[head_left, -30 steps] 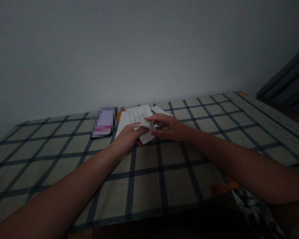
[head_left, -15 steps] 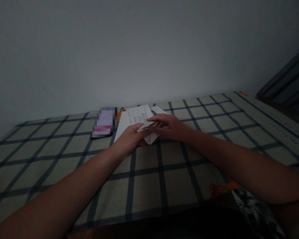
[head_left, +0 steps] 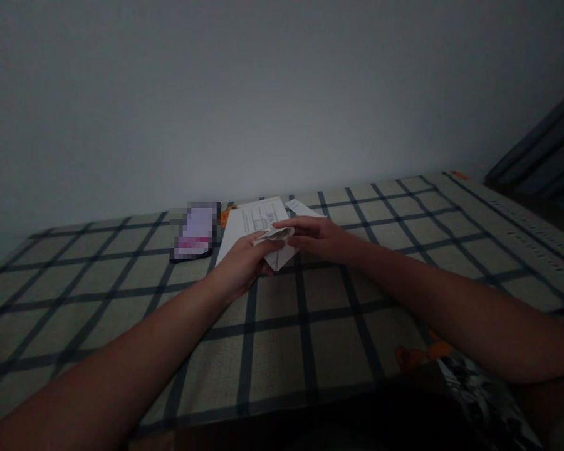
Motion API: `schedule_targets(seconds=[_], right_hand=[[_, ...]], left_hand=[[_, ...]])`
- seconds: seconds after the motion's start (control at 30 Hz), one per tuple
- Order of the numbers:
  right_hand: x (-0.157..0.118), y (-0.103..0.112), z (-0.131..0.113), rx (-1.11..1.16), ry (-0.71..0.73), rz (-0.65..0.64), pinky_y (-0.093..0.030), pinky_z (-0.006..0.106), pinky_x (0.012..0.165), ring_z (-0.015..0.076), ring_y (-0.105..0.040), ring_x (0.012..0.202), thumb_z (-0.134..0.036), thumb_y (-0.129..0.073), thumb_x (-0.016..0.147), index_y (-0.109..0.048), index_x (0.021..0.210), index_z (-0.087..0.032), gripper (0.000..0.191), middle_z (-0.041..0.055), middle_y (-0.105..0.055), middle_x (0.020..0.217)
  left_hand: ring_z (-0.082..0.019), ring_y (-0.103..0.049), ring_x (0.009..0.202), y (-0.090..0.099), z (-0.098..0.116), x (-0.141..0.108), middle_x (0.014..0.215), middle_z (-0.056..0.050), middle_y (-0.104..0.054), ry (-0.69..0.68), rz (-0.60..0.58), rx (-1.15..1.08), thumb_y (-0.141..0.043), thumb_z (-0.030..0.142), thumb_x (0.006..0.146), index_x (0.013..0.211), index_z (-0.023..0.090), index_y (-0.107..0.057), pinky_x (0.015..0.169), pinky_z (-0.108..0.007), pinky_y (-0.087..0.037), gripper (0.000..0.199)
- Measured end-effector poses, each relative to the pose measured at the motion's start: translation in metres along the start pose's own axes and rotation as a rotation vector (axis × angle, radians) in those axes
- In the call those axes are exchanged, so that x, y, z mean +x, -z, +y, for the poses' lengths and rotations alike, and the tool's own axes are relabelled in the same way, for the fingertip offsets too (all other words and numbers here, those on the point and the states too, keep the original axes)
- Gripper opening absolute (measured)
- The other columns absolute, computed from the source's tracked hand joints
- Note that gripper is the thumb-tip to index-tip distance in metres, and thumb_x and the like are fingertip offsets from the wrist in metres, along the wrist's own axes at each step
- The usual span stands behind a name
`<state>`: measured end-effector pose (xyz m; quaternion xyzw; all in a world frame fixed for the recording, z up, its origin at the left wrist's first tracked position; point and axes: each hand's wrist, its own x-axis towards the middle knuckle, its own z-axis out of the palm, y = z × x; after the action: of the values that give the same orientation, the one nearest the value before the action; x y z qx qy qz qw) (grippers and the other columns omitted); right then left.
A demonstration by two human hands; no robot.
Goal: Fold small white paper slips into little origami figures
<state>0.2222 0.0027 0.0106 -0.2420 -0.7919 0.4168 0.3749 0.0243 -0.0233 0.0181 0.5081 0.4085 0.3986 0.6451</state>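
Observation:
A folded piece of white paper [head_left: 282, 255] is held between my two hands, a little above the cloth. My left hand [head_left: 244, 263] grips its left side, the thumb on top and fingers beneath. My right hand [head_left: 317, 239] closes on its right side, the fingers reaching over the upper edge. An upper flap of the paper stands slightly apart from the lower part. Just behind lies a printed white sheet [head_left: 244, 224], partly covered by my hands. Some of my fingertips are hidden by the paper.
A phone [head_left: 197, 232], its screen lit and blurred, lies left of the printed sheet. Another white paper strip [head_left: 303, 208] lies behind my right hand. The checked cloth [head_left: 282, 351] covers the surface up to the wall [head_left: 282, 94]. Dark fabric [head_left: 545, 144] hangs at the right.
The paper's upper flap has tilted and now looks flatter and more rounded at its right end. Both hands have shifted only slightly and keep hold of the paper.

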Motion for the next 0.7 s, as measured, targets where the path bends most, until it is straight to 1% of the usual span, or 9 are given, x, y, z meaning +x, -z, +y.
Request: schedule_targets(seconds=[0.1,0.17,0.27,0.4,0.47,0.53,0.63,0.7], right_hand=[[-0.001,0.004,-0.003,-0.043,0.022,-0.038,-0.051,0.033,0.089,0.0188,-0.061,0.108,-0.044,-0.060,0.091,-0.059,0.134,-0.021,0.048,0.0083,-0.066,0.121],[-0.001,0.006,-0.005,-0.042,0.038,-0.069,-0.050,0.035,0.092,0.0195,-0.060,0.110,-0.044,-0.061,0.090,-0.058,0.135,-0.022,0.050,0.0084,-0.065,0.123],[-0.002,0.010,-0.006,-0.001,0.054,-0.121,-0.047,0.037,0.094,0.0199,-0.058,0.112,-0.042,-0.060,0.091,-0.058,0.135,-0.023,0.048,0.0080,-0.063,0.126],[-0.002,0.013,-0.006,-0.014,0.078,-0.146,-0.047,0.037,0.090,0.0177,-0.058,0.101,-0.040,-0.058,0.093,-0.058,0.136,-0.024,0.046,0.0065,-0.065,0.118],[-0.002,0.013,-0.005,-0.048,0.103,-0.146,-0.047,0.035,0.087,0.0164,-0.058,0.096,-0.039,-0.059,0.093,-0.057,0.137,-0.023,0.048,0.0061,-0.065,0.112],[-0.001,0.011,-0.004,-0.069,0.108,-0.141,-0.048,0.033,0.083,0.0151,-0.058,0.092,-0.039,-0.060,0.092,-0.056,0.138,-0.023,0.049,0.0055,-0.065,0.108],[-0.001,0.009,-0.004,-0.089,0.095,-0.117,-0.048,0.031,0.081,0.0143,-0.057,0.089,-0.040,-0.061,0.091,-0.059,0.134,-0.022,0.047,0.0050,-0.066,0.105],[-0.001,0.007,-0.004,-0.078,0.073,-0.099,-0.048,0.031,0.082,0.0147,-0.058,0.091,-0.040,-0.061,0.091,-0.061,0.132,-0.021,0.045,0.0058,-0.066,0.106]], left_hand=[[-0.014,-0.061,0.067,0.001,0.000,0.000,0.090,-0.007,-0.070,-0.010,0.000,-0.044,-0.072,0.024,0.075,0.107,0.015,-0.070,0.048,-0.021,-0.042,0.034],[-0.015,-0.063,0.071,0.001,0.001,0.001,0.094,-0.009,-0.071,-0.011,-0.012,-0.056,-0.072,0.023,0.075,0.104,0.014,-0.070,0.050,-0.021,-0.043,0.031],[-0.015,-0.063,0.073,0.002,0.002,0.001,0.095,-0.009,-0.071,0.018,-0.022,-0.081,-0.071,0.020,0.074,0.101,0.013,-0.071,0.051,-0.020,-0.044,0.028],[-0.015,-0.064,0.074,0.002,0.004,0.000,0.098,-0.009,-0.071,0.054,0.005,-0.133,-0.069,0.014,0.071,0.111,0.015,-0.068,0.052,-0.019,-0.046,0.040],[-0.016,-0.065,0.077,0.002,0.004,0.000,0.102,-0.008,-0.071,0.060,-0.003,-0.158,-0.067,0.013,0.072,0.111,0.016,-0.067,0.056,-0.020,-0.049,0.040],[-0.013,-0.063,0.072,0.001,0.004,0.000,0.098,-0.007,-0.070,0.060,-0.023,-0.158,-0.067,0.013,0.073,0.107,0.016,-0.068,0.055,-0.019,-0.048,0.035],[-0.010,-0.053,0.054,0.000,0.003,0.000,0.080,-0.005,-0.066,0.049,-0.031,-0.079,-0.069,0.022,0.074,0.101,0.014,-0.069,0.040,-0.019,-0.037,0.028],[-0.011,-0.050,0.050,0.000,0.001,0.001,0.072,-0.005,-0.063,0.043,-0.016,0.005,-0.070,0.031,0.075,0.099,0.013,-0.069,0.036,-0.020,-0.032,0.030]])
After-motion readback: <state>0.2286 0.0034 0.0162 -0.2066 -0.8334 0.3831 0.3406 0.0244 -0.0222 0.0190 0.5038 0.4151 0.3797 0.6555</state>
